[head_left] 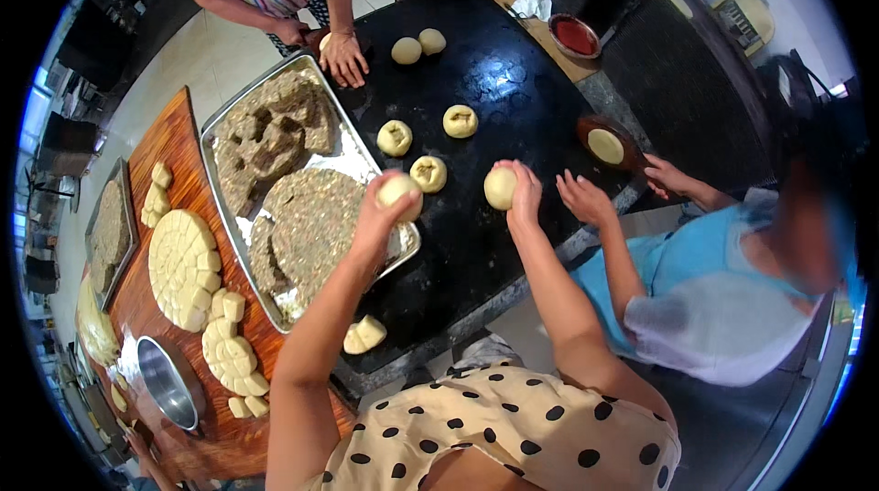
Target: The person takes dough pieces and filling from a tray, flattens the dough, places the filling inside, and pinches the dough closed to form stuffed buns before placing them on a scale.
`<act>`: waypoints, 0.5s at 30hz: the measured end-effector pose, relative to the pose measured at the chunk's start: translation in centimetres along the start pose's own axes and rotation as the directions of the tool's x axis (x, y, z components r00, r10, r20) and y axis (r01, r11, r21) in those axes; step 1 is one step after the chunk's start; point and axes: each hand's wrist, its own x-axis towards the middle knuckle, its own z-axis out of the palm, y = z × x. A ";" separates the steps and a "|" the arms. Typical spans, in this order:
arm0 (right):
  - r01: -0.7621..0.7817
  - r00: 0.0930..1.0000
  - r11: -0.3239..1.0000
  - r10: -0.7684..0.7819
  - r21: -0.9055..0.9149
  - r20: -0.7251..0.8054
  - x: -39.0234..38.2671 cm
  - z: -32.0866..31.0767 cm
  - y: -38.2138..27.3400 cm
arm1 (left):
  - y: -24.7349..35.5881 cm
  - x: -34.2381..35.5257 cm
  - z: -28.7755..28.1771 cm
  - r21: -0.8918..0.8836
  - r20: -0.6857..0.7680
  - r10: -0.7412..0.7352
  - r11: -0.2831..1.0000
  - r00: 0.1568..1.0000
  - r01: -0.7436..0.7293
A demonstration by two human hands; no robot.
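Near the tray's right side, my left hand grips a pale dough ball. My right hand cups a second dough ball over the black work surface. Three filled, pinched dough balls lie between and beyond my hands. The metal tray holds a speckled, chunky filling, partly behind my left hand and arm. A few cut dough pieces lie by my left forearm.
A wooden board at left carries dough portions and a steel bowl. A co-worker's hand rests near two dough balls. Another worker at right holds a paddle with a dough disc. A red-filled dish sits behind.
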 end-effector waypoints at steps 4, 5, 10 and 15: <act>0.282 0.946 0.858 -0.323 -0.430 -0.025 6.1 2.1 1.1 | -0.3 12.7 2.7 0.407 0.006 0.386 0.842 0.922 -0.355; 0.328 0.920 0.801 -0.390 -0.501 -0.021 7.8 2.3 1.4 | -0.3 15.4 3.8 0.536 0.004 0.459 0.749 0.888 -0.390; 0.217 0.939 0.419 -0.337 -0.882 0.071 12.0 1.9 5.3 | -2.9 21.9 4.5 0.995 0.089 0.290 0.025 0.953 -0.100; 0.450 0.871 0.679 -0.477 -0.580 0.116 6.0 3.5 2.6 | 0.5 15.5 1.3 0.639 0.083 0.520 0.627 0.850 -0.445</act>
